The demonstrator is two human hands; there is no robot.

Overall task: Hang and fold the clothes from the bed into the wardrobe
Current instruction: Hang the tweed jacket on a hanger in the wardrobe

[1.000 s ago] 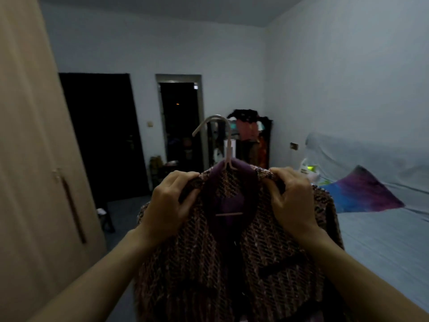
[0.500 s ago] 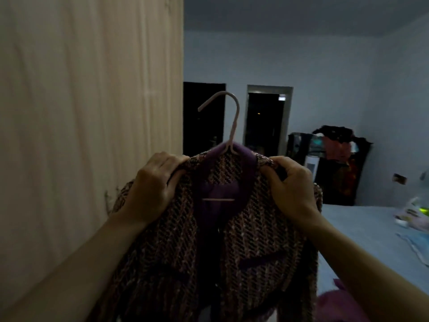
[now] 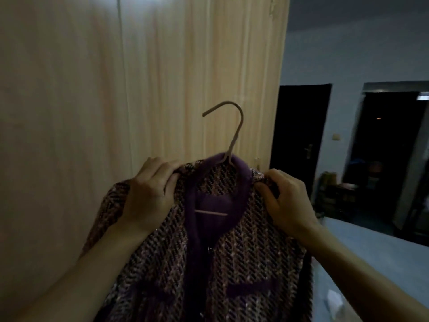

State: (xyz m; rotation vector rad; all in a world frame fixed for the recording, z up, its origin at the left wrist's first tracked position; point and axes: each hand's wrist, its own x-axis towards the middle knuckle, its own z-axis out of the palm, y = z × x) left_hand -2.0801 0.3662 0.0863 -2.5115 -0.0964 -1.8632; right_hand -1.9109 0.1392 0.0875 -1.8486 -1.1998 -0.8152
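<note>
A purple-trimmed tweed jacket [image 3: 243, 256] hangs on a pale pink hanger [image 3: 234, 133], whose hook rises above the collar. My left hand [image 3: 148, 194] grips the jacket's left shoulder and my right hand [image 3: 283, 198] grips its right shoulder, holding it up in front of me. Right behind the jacket stands the light wooden wardrobe [image 3: 116, 89] with its doors closed, filling the left and middle of the view. The lower part of the jacket runs out of the frame.
The corner of the bed [image 3: 376, 252] with a blue-grey sheet lies at the lower right. Two dark doorways [image 3: 301, 140] open in the far wall to the right of the wardrobe. A dark piece of furniture [image 3: 336, 198] stands by the far doorway.
My view has swung left from the room toward the wardrobe, which now fills most of the frame. Both hands keep the same hold on the jacket's shoulders.
</note>
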